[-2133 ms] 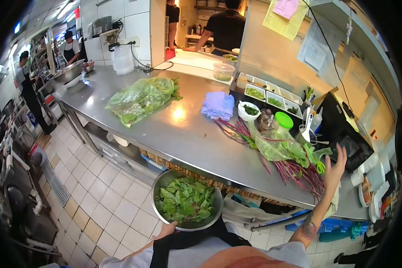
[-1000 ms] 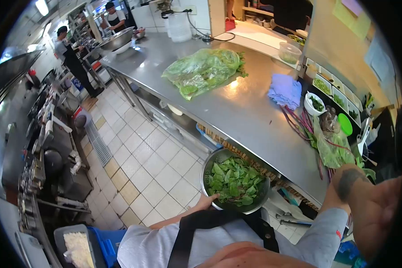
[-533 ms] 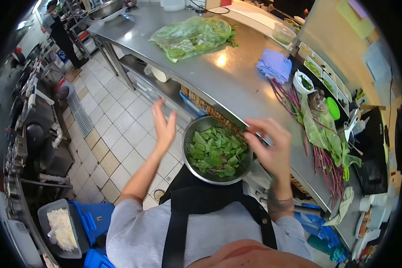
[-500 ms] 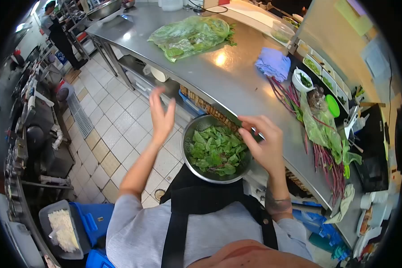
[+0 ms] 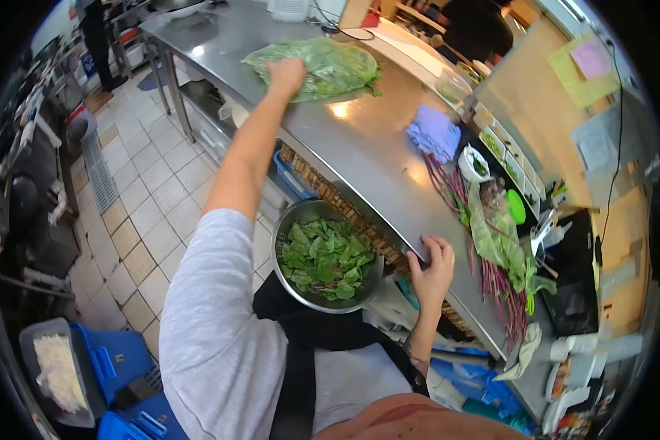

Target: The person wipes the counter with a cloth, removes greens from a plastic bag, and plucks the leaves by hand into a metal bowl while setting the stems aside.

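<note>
My left hand point(image 5: 286, 76) is stretched across the counter, its fingers curled onto the clear plastic bag of leafy greens point(image 5: 337, 70). Part of the grip is hidden behind the back of the hand. My right hand point(image 5: 433, 268) rests at the front edge of the steel counter point(image 5: 367, 139), thumb and fingers apart, and I see nothing held in it. Between my body and the counter sits a metal bowl point(image 5: 277, 253), perforated on its inner wall, with loose green leaves point(image 5: 326, 257) in it.
Purple-red stems point(image 5: 502, 293) and a blue cloth point(image 5: 434, 133) lie on the counter's right side, near a small white bowl point(image 5: 474, 163). A grey tub of white shreds point(image 5: 59, 374) stands at lower left. Other people stand at far left and behind the pass.
My left hand has gone from the air above the floor to the bag of greens. My right hand has moved down from beside the bowl along the counter edge. The view has shifted.
</note>
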`<act>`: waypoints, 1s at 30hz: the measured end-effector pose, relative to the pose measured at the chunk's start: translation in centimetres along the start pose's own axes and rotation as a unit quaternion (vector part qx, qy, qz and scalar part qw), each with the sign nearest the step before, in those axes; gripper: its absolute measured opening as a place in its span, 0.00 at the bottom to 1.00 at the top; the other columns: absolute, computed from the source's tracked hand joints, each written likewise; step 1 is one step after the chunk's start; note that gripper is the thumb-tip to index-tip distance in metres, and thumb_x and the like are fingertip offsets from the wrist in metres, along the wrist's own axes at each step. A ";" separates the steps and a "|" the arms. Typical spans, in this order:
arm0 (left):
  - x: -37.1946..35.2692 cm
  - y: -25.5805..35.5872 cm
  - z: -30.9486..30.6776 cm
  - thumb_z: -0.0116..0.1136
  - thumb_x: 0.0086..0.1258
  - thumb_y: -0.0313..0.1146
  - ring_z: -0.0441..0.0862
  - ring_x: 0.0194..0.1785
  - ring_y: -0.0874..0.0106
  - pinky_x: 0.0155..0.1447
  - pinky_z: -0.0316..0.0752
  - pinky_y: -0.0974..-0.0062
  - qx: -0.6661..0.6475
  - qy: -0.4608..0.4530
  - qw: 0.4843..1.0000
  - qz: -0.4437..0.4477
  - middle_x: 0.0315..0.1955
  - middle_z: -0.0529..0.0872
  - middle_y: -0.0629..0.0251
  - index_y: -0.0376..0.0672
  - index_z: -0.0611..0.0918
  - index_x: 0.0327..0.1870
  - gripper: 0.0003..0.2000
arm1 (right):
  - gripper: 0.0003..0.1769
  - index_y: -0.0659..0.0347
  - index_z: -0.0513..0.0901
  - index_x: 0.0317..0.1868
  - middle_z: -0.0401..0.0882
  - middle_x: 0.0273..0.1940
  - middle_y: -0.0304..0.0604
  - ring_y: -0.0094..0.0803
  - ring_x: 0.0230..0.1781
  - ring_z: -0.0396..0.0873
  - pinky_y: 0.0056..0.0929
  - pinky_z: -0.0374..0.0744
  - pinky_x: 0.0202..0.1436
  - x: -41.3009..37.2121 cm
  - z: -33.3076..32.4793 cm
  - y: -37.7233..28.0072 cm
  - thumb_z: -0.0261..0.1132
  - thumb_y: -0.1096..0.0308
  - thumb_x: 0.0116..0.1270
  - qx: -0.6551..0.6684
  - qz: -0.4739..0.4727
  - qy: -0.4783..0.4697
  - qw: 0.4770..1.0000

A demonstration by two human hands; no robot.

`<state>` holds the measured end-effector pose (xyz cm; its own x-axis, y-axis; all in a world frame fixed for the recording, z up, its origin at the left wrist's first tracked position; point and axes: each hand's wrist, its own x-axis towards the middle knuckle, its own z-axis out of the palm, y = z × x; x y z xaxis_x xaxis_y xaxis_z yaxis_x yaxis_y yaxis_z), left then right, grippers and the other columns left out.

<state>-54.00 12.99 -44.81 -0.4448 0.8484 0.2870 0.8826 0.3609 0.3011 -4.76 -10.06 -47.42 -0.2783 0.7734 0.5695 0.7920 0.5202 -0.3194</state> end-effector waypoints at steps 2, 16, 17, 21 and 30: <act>0.0 0.9 1.7 0.54 0.68 0.40 0.75 0.63 0.66 0.63 0.61 0.34 0.049 0.013 0.999 0.010 0.58 0.79 0.59 0.43 0.84 0.47 0.14 | 0.22 0.58 0.83 0.47 0.76 0.48 0.46 0.47 0.51 0.75 0.40 0.74 0.53 0.5 -0.3 -0.1 0.77 0.68 0.49 0.011 0.002 -0.012 1.000; 0.5 0.0 1.4 0.56 0.68 0.36 0.82 0.53 0.63 0.59 0.63 0.36 0.032 0.126 0.990 0.058 0.44 0.86 0.62 0.50 0.87 0.40 0.08 | 0.22 0.57 0.81 0.46 0.75 0.47 0.46 0.47 0.50 0.74 0.41 0.72 0.54 0.3 0.1 0.4 0.76 0.67 0.49 0.017 0.007 -0.006 1.000; 0.0 0.3 1.2 0.56 0.68 0.36 0.83 0.51 0.63 0.58 0.64 0.38 0.030 0.151 0.986 0.066 0.41 0.87 0.62 0.50 0.88 0.39 0.08 | 0.23 0.57 0.81 0.46 0.75 0.47 0.46 0.47 0.50 0.73 0.41 0.72 0.54 0.4 0.2 0.4 0.76 0.67 0.48 0.017 0.004 -0.005 1.000; -2.6 3.7 -2.1 0.55 0.67 0.30 0.85 0.45 0.65 0.53 0.67 0.44 -0.038 0.175 0.974 0.139 0.36 0.89 0.65 0.48 0.87 0.38 0.08 | 0.23 0.58 0.81 0.46 0.76 0.46 0.46 0.47 0.49 0.73 0.40 0.73 0.53 0.9 -0.5 0.6 0.76 0.69 0.47 0.028 0.023 -0.037 0.999; -11.6 12.0 -2.6 0.64 0.69 0.29 0.75 0.32 0.85 0.36 0.69 0.86 -0.578 -0.073 0.796 0.165 0.29 0.83 0.73 0.32 0.84 0.39 0.08 | 0.16 0.62 0.84 0.47 0.81 0.43 0.49 0.39 0.44 0.81 0.35 0.79 0.45 12.7 2.3 -4.3 0.69 0.65 0.60 0.222 -0.084 -0.038 0.971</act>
<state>-38.62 6.49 -42.10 -0.1218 0.8894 0.4405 0.1819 -0.4163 0.8908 -12.94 -1.64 -40.53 -0.4353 0.6800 0.5900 0.4239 0.7330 -0.5320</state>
